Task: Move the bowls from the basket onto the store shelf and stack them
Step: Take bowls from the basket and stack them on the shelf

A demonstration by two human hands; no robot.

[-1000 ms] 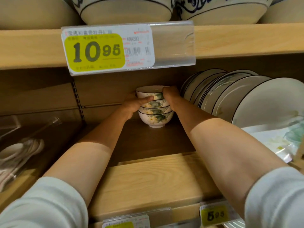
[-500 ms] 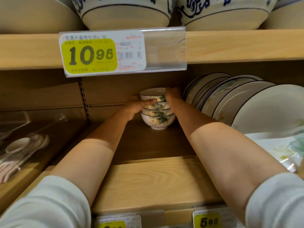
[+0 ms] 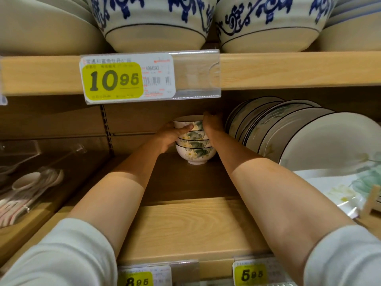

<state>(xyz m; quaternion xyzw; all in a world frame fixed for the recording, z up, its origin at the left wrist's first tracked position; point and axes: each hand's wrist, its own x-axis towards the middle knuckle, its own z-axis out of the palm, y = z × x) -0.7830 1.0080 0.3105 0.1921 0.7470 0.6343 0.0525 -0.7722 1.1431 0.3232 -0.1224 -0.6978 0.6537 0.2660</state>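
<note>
Steadying the bowls (image 3: 194,146) on the shelf (image 3: 185,182), left hand (image 3: 172,135) and right hand (image 3: 212,124) both clutch the top one. Crooked release could tip them into the plates (image 3: 288,131).

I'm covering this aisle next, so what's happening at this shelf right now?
A person reaches both arms deep into the middle shelf and holds a stack of floral bowls. The left hand grips its left side, thumb across the top bowl; the right hand grips the right side. The stack appears to stand on the shelf, just left of a row of upright plates.
</note>
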